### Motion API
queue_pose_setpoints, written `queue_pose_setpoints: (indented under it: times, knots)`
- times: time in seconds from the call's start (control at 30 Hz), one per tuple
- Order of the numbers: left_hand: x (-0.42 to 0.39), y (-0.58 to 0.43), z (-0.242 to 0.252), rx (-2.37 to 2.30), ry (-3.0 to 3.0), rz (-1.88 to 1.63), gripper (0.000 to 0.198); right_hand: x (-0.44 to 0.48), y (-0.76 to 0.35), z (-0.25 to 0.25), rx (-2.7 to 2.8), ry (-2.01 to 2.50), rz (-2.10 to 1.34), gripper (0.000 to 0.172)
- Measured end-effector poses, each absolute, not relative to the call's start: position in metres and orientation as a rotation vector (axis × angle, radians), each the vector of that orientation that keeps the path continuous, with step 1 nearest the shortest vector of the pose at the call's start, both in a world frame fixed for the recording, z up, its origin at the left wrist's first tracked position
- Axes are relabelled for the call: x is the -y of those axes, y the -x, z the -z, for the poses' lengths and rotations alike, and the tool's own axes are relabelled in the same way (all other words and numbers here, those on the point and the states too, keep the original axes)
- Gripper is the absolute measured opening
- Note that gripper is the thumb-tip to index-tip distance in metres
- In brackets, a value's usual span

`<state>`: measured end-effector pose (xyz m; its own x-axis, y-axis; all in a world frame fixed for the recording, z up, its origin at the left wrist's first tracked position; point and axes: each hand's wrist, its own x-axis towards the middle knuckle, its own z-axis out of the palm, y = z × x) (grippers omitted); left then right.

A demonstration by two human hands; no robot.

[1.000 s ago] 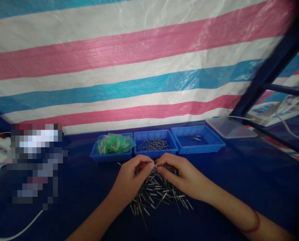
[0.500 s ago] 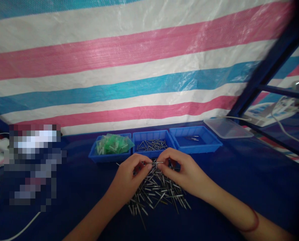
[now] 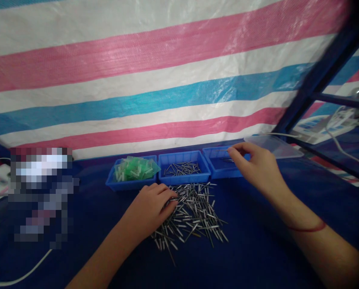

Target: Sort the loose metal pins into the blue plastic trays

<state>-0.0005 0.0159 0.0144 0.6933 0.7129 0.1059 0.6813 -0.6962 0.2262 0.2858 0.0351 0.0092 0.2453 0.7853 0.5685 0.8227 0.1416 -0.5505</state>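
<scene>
Moved: the right hand has left the pile of pins, where it met the left hand half a second ago, and now reaches over the right tray; the left hand has dropped lower onto the pile.
Striped tarp: pink, white and blue bands fill the whole back of the view.
Desk: covered in dark blue cloth and carrying everything below.
Frame: a dark blue post slants up at the right edge.
Right hand: stretched forward, thumb and forefinger drawn close together above the tray's inside; I cannot tell whether a pin sits between them.
Left hand: palm down with fingers curled, tips touching the near-left edge of the pile; I cannot tell if it grips any pins.
Pile of pins: loose metal pins spread on the cloth just in front of the middle tray.
Trays: three blue ones stand side by side, touching; the left tray holds green plastic pieces, the middle one a heap of pins, the right one only a few.
Clear lid: flat on the desk, just right of the right tray.
White cable: curves across the near-left corner.
Red string: around the right wrist.
</scene>
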Motion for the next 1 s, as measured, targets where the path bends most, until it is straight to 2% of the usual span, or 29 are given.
queue_pose_setpoints:
  times: [0.2,0.57,0.67,1.0]
  knots:
    - [-0.016,0.001,-0.012,-1.131,-2.741,-0.112,0.019,-0.036,-0.277,-0.003,1.655,1.646,0.211,0.02]
    - [-0.007,-0.009,-0.001,-1.277,-2.711,-0.222,0.015,-0.001,-0.212,0.001,2.027,1.182,-0.175,0.012]
    - [-0.008,-0.009,-0.003,-1.288,-2.67,-0.316,0.016,0.002,-0.207,0.003,2.097,1.112,-0.256,0.009]
    - [-0.007,-0.015,-0.006,-1.112,-2.147,-0.799,0.011,0.005,-0.206,-0.002,2.113,1.021,-0.499,0.016]
